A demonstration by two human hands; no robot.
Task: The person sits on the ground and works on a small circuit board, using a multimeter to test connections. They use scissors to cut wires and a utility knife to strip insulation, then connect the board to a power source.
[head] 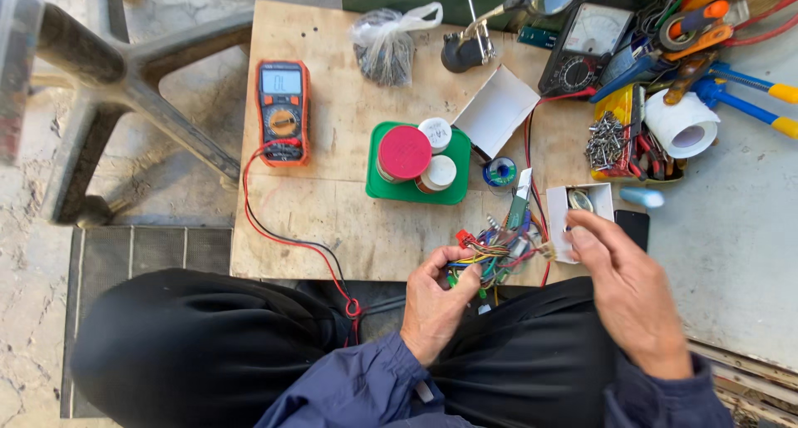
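The bundle of coloured wires (492, 253) lies at the near edge of the wooden surface (332, 145), just at 1 o'clock from the left hand (436, 303), whose fingers (462, 280) are pinched narrow on the bundle's near end. Its long axis runs roughly from 8 o'clock to 2 o'clock, toward a small green circuit board (519, 212). The right hand (628, 291) hovers at 3 o'clock from the bundle, near it but not touching, fingers loosely spread and holding nothing, their tips over a small white box (559, 220). The left hand is thus the nearer one. Beyond, at 11 o'clock from the wires, a green tray (378, 187) carries a red-lidded tin (405, 152) and two white jars; an orange multimeter (283, 110) lies well apart at 10 o'clock, its red and black leads trailing to the lap. At 2 o'clock, tools, screws (607, 139) and a roll of white tape (683, 122) crowd together, leaving little room there.
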